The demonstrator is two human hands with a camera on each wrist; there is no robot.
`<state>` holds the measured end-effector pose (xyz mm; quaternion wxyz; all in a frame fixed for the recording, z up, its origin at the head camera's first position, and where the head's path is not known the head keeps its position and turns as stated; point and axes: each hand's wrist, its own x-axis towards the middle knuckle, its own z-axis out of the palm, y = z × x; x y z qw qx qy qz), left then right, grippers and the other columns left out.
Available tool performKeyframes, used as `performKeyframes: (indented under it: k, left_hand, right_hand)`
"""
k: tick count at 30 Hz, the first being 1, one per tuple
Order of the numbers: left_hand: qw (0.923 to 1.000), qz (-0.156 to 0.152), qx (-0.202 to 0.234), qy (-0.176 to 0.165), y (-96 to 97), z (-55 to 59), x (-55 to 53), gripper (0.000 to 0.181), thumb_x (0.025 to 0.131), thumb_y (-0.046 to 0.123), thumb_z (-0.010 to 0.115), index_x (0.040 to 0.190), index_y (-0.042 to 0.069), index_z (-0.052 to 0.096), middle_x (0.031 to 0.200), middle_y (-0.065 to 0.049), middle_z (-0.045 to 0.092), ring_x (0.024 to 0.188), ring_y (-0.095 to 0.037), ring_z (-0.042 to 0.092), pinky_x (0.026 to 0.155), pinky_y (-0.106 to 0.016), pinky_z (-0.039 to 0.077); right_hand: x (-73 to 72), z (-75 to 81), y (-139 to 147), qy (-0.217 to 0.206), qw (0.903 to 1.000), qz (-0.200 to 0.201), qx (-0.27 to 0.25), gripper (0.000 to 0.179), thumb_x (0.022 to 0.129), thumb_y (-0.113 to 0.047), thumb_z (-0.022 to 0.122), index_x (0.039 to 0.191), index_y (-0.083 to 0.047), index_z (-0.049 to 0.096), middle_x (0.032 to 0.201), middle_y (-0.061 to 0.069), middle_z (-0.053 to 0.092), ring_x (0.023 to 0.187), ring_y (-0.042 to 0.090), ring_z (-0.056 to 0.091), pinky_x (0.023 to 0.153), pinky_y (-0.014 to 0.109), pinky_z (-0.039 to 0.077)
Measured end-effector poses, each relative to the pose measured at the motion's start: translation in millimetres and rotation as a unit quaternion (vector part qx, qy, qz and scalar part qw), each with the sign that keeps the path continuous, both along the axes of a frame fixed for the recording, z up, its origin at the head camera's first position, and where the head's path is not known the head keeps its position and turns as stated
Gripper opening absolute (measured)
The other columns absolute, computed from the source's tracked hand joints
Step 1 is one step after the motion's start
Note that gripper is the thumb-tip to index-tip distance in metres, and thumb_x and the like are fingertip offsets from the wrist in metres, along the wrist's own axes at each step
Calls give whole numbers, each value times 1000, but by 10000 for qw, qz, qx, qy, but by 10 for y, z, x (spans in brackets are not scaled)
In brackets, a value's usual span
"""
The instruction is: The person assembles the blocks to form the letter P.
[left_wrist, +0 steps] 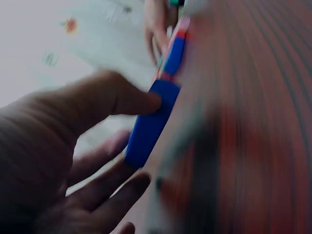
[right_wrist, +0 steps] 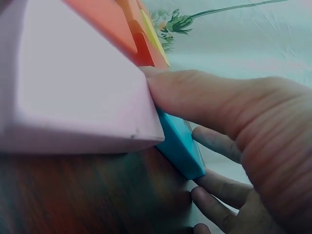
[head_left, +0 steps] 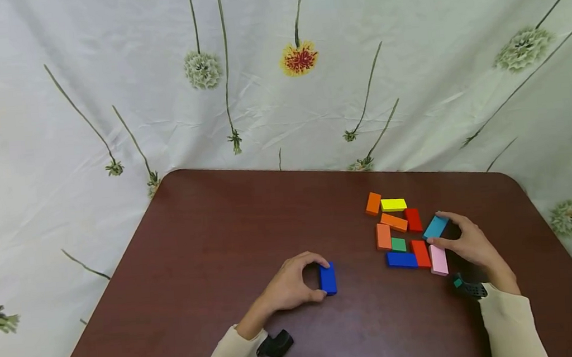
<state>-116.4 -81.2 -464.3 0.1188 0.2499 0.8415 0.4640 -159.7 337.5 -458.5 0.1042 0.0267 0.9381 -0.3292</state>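
Observation:
Near the middle of the table, my left hand (head_left: 288, 283) pinches a blue block (head_left: 328, 279) by its two ends, between thumb and fingers. The left wrist view shows the thumb on that blue block (left_wrist: 155, 122), with fingers at its far end. Over on the right, my right hand (head_left: 474, 246) holds a light blue block (head_left: 436, 226) by its ends, thumb at the near end. A pink block (head_left: 438, 260) lies just in front of the light blue one and fills much of the right wrist view.
Left of the right hand lies a cluster of blocks: red (head_left: 420, 253), another blue (head_left: 401, 259), green (head_left: 399, 244), yellow (head_left: 393, 205) and several orange (head_left: 394, 222). They lie on a dark brown table (head_left: 220, 234). A flowered white cloth (head_left: 270, 101) hangs behind.

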Motion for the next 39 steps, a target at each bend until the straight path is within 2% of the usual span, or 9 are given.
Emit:
performKeyframes:
  k: [3, 7, 10, 14, 17, 21, 23, 31, 39]
  left_hand:
    - [9995, -292, -30, -148, -301, -14, 23, 45, 75, 14, 85, 116, 18, 67, 125, 0, 65, 121, -24, 59, 117, -56, 28]
    - [9973, -669, 69, -303, -613, -21, 62, 44, 79, 19, 84, 119, 19, 66, 130, 0, 65, 133, -27, 54, 120, -65, 8]
    - [9959, -795, 166, -401, -790, -1, 111, 45, 79, 20, 83, 121, 19, 66, 132, -1, 65, 137, -30, 51, 120, -65, 9]
    - [9953, -761, 76, -597, -949, 33, 164, 46, 78, 20, 85, 120, 23, 66, 135, -1, 63, 136, -29, 50, 115, -57, 29]
    - [9942, -795, 25, -725, -1005, 28, 172, 47, 77, 17, 86, 119, 23, 66, 135, -1, 62, 139, -29, 48, 116, -56, 29]
    - [9924, -933, 193, -775, -1024, -5, 149, 49, 75, 9, 86, 119, 19, 66, 134, -4, 63, 142, -30, 45, 122, -60, 10]
    - [9924, -933, 218, -773, -1034, -15, 141, 50, 74, 8, 86, 119, 20, 66, 135, -5, 63, 142, -29, 45, 122, -60, 10]
    - [9944, -764, 136, -717, -1047, -40, 133, 44, 79, 22, 86, 118, 22, 66, 137, -3, 61, 139, -29, 48, 107, -36, 41]
    - [9959, -585, 142, -675, -1053, -49, 131, 32, 80, 25, 85, 107, 22, 68, 132, 0, 63, 137, -26, 50, 111, -32, 38]
  right_hand:
    - [4, -9, -13, 21, 10000, 23, -14, 86, 89, -33, 73, 154, 0, 29, 153, 40, 19, 131, 59, 24, 100, 75, 36]
    - [-1, -15, -12, 65, 10000, 43, 24, 85, 90, -33, 73, 154, 1, 29, 152, 40, 20, 131, 59, 24, 100, 76, 35]
    - [3, -25, -16, 79, 9999, 69, 54, 85, 90, -33, 73, 154, 2, 29, 152, 40, 20, 131, 60, 24, 99, 76, 35]
    - [21, -39, -35, 86, 9999, 72, 16, 85, 90, -34, 73, 153, 2, 30, 152, 40, 21, 130, 59, 25, 99, 76, 36]
    - [37, -56, -42, 128, 9999, 32, 68, 85, 89, -37, 73, 153, 1, 31, 151, 40, 23, 129, 59, 27, 98, 75, 37]
    - [37, -52, -33, 209, 9995, -29, 229, 85, 89, -39, 73, 152, 2, 32, 149, 40, 26, 127, 59, 29, 97, 74, 39]
    - [26, -37, -32, 228, 9994, -31, 259, 86, 89, -40, 73, 152, 2, 32, 149, 41, 26, 127, 60, 29, 96, 74, 39]
    - [12, -26, -14, 187, 9995, -49, 249, 87, 89, -40, 73, 153, 2, 32, 150, 41, 25, 128, 60, 29, 97, 74, 39]
    - [13, -38, -49, 299, 9990, -144, 306, 85, 88, -39, 74, 151, 3, 34, 147, 40, 31, 125, 57, 34, 97, 72, 41]
